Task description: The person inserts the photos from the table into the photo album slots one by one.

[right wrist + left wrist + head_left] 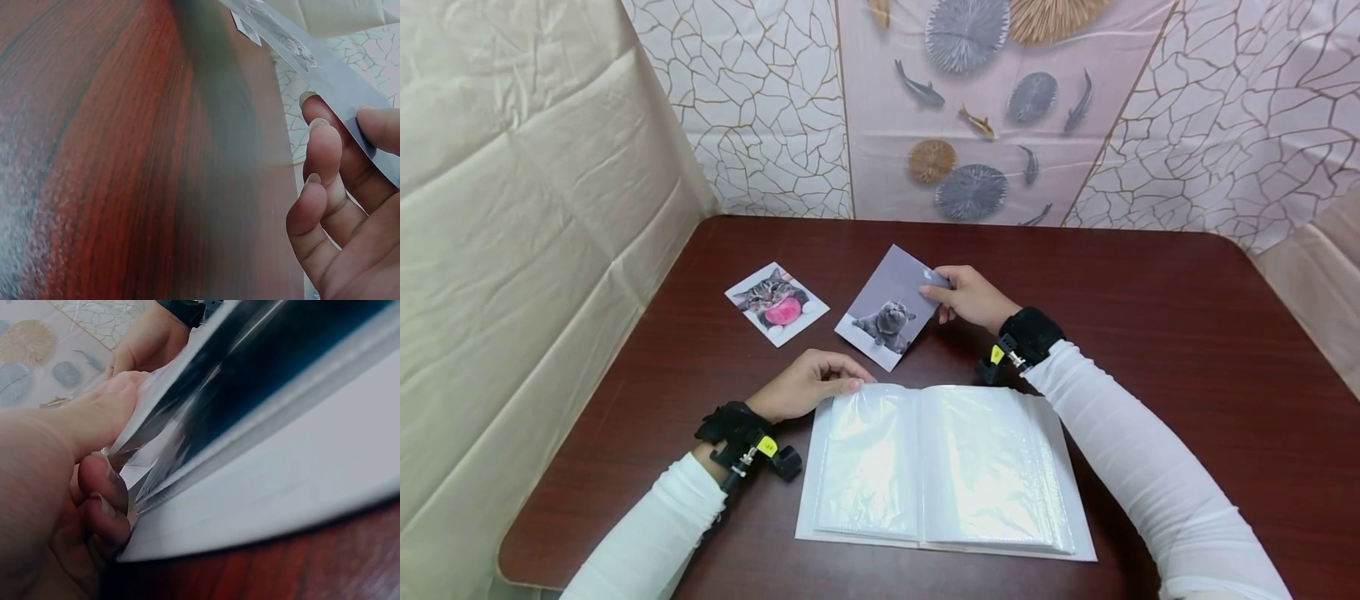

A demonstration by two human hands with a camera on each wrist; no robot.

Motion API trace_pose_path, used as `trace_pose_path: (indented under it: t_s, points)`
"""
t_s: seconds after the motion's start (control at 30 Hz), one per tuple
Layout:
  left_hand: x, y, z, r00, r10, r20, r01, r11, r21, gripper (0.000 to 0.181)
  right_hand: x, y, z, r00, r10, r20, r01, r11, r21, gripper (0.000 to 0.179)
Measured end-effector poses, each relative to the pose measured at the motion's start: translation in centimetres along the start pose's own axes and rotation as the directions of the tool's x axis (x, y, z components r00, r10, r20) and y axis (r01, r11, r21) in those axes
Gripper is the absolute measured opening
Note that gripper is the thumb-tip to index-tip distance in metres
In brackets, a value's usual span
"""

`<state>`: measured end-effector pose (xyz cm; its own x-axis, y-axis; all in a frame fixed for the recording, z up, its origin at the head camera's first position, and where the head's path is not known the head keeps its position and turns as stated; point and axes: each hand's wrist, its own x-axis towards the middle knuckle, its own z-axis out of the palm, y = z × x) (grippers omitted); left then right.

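Note:
A photo album [977, 467] lies spread on the table, its clear plastic sleeves shiny. My left hand [808, 385] is at the top edge of its left-hand page; the left wrist view shows thumb and fingers pinching a clear sleeve [219, 381] there. Beyond the album, my right hand [972, 296] pinches the upper right edge of a photo [887, 292] of a grey cat on a grey background. In the right wrist view that photo [337, 81] is tilted between thumb and index finger, the other fingers loosely bent below it.
Another photo [778, 304], a tabby cat with something pink, lies on the dark red-brown table [1150, 333] at the left. Patterned cloth [910, 117] hangs behind the table, and a cream cloth [535, 250] hangs along its left side.

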<state>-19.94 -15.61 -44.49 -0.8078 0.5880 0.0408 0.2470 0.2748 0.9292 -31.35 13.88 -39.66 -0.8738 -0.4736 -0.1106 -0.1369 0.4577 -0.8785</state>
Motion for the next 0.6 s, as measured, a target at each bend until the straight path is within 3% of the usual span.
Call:
trace_pose_path:
  t_s: [0.27, 0.6]
  points:
    - [-0.05, 0.09, 0.05, 1.000, -0.025, -0.001, 0.025, 0.999, -0.039, 0.021, -0.19, -0.34, -0.16, 1.000, 0.005, -0.010, -0.004, 1.000, 0.019, 0.023]
    - [-0.04, 0.08, 0.06, 1.000, 0.007, -0.014, -0.007, 0.999, -0.038, 0.019, -0.14, 0.04, -0.35, 1.000, -0.020, -0.003, 0.021, 0.998, 0.063, 0.019]
